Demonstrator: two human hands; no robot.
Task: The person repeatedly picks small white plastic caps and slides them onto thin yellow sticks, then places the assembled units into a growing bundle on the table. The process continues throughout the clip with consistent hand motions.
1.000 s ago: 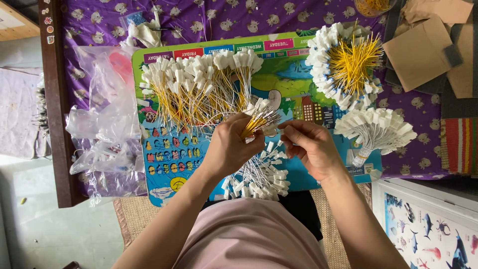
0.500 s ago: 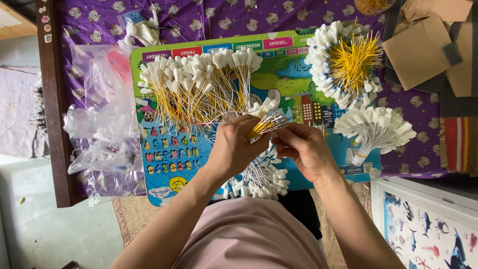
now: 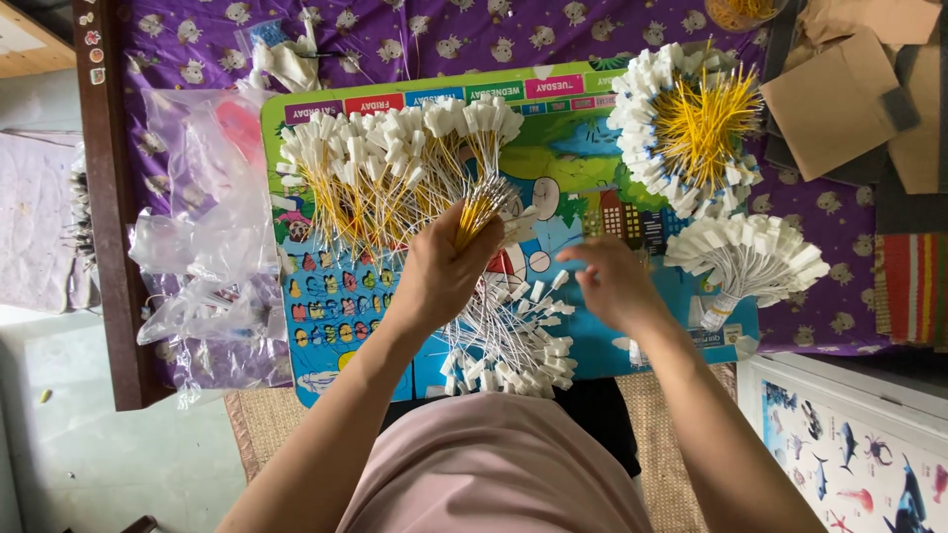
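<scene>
Left hand (image 3: pixel 439 271): closed around a small bundle of thin yellow plastic ties with white tag heads (image 3: pixel 481 209), tips fanned up and to the right

Right hand (image 3: pixel 614 284): fingers loosely spread, holding nothing visible, hovering just right of the bundle, apart from it

Below and between both hands: loose heap of white-stemmed, white-headed ties (image 3: pixel 509 341)

Above left hand: wide spread of yellow ties with white heads (image 3: pixel 390 168), touching the held bundle's far end

Above right hand: round rosette of yellow ties, white heads outward (image 3: pixel 686 123); to its right, tied sheaf of white ties (image 3: pixel 750 259)

Under all: colourful printed children's placemat (image 3: pixel 573 148) on purple patterned cloth (image 3: pixel 405 39); clear plastic bags (image 3: pixel 212 247) well left of the left hand

Risk, as judgement: bundle held one-handed; stems likely to slip or splay if grip loosens, mixing with the spread behind or the white heap below; snagging of tips on neighbouring heads possible

Change from half a second ago: right hand then pinched at the bundle's tips, now withdrawn rightward and opened; left hand and bundle in much the same place
</scene>
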